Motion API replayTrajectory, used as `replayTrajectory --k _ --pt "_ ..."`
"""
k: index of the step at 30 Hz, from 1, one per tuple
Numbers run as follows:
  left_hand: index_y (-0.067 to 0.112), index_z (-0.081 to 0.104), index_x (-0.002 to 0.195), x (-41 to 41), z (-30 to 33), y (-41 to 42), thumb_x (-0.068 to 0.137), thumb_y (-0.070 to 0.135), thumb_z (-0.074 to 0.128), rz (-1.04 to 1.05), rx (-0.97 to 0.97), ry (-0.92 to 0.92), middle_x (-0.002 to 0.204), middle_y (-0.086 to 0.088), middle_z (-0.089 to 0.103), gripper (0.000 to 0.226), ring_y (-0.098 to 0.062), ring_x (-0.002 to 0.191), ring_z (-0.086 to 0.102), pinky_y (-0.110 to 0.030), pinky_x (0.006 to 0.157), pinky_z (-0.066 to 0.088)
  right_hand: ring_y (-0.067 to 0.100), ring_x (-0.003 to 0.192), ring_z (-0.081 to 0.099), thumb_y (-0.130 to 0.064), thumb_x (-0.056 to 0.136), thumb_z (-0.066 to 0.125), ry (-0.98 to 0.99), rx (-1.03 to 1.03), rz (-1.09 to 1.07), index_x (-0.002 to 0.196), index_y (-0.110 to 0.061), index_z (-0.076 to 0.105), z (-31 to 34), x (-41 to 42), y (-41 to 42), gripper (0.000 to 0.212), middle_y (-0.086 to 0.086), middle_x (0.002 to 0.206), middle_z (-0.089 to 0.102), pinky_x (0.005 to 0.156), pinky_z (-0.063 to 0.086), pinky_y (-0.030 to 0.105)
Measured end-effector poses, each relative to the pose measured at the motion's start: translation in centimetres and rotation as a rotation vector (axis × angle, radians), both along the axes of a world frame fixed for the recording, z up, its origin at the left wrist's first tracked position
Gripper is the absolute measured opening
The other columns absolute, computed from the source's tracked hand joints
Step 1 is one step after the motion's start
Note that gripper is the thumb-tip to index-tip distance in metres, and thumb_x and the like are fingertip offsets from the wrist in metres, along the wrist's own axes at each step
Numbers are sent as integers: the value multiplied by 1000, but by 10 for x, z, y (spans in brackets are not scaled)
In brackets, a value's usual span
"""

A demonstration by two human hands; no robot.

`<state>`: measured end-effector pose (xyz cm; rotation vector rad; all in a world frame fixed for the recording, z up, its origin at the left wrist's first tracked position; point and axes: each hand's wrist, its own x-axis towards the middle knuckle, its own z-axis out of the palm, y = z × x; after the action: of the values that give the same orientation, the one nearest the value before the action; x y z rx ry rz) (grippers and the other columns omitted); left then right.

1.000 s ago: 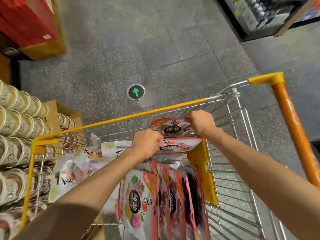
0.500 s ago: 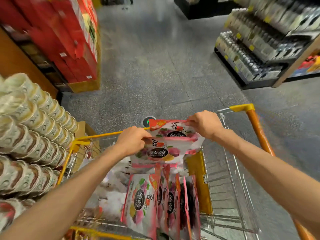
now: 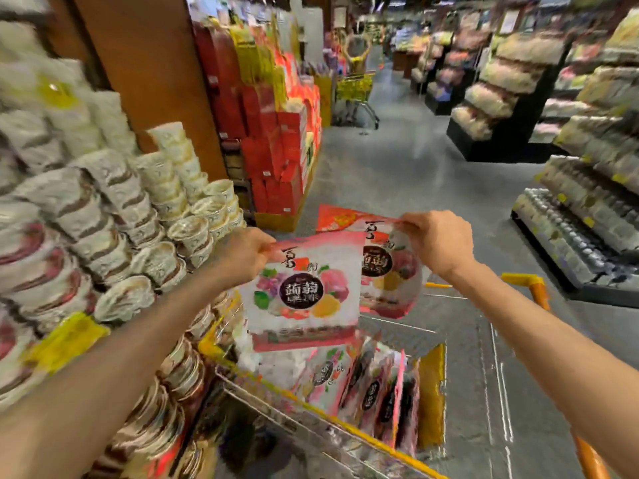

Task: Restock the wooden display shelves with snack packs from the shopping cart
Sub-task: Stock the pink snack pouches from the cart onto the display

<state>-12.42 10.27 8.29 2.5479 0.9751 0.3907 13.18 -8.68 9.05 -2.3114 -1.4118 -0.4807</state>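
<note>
A: What has changed in the last second?

B: The packs have come up out of the wire shopping cart with yellow rim (image 3: 313,414). A second ago both hands were down among the stock; now they hold packs in the air above it, and the view has swung up from the floor to the aisle.

A: Which hand has what?

B: The left hand (image 3: 247,255) pinches the top left corner of a white-and-pink glossy snack pack printed with fruit (image 3: 302,293), which hangs flat facing the camera. The right hand (image 3: 439,242) grips the top edge of a second pack of the same design (image 3: 390,271), partly behind the first. An orange-red edge shows behind that one; it may be a third pack, but the frame is too smeared to say.

A: And the rest?

B: More of the same packs stand upright in a row in the cart (image 3: 366,385), below the raised ones. Stacked paper snack bowls (image 3: 114,236) fill the display just to the left.

A: So where does that leave the job?

B: Picking is done for this load, I'd judge; placing is not. With the head turned up, the next step looks like carrying them to a shelf. The cart is far from cleared.
</note>
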Motion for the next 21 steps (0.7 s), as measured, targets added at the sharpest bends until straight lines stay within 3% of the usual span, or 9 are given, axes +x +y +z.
replayTrajectory --k 3,6,10,15,17,19,21 --pt "25 72 79 -66 16 -16 82 26 70 88 46 24 77 0 69 4 -23 75 62 -37 69 50 40 84 63 -30 90 56 -14 1 92 95 -26 69 13 -50 7 15 12 84 70 59 38 34" --pt "30 74 92 -139 28 -34 84 25 67 185 111 76 85 3 66 12 -21 82 58 -33 68 47 38 85 63 -28 85 63 -38 -46 228 94 -23 69 19 -110 20 12 8 82 71 58 39 34" --pt "25 76 91 -249 30 -54 83 31 70 296 87 98 79 2 67 11 -21 78 61 -28 62 44 36 78 64 -22 82 68 -71 -32 426 84 -24 69 20 -203 38 3 5 74 70 54 34 30" --pt "15 73 87 -391 35 -82 86 37 66 425 96 159 73 0 68 24 -14 70 61 -25 56 40 32 85 67 -30 91 57 -124 -40 600 96 -28 71 20 -332 58 15 4 88 74 58 47 33" --pt "14 71 82 -455 35 -91 85 44 64 484 107 147 68 2 65 32 -19 70 63 -29 60 46 31 85 68 -28 87 57 -73 -66 634 101 -29 71 21 -390 62 20 6 91 74 62 52 36" --pt "13 73 95 -511 38 -102 81 54 53 544 124 168 83 -4 72 47 -25 80 67 -34 68 52 31 83 69 -25 82 61 27 -51 681 103 -28 73 22 -442 69 24 8 91 74 60 52 34" --pt "13 72 102 -570 46 -117 84 47 54 610 155 217 95 -14 73 42 -29 87 67 -36 70 53 29 91 67 -23 85 59 -14 -99 648 112 -26 69 24 -501 72 29 9 101 73 63 49 31"
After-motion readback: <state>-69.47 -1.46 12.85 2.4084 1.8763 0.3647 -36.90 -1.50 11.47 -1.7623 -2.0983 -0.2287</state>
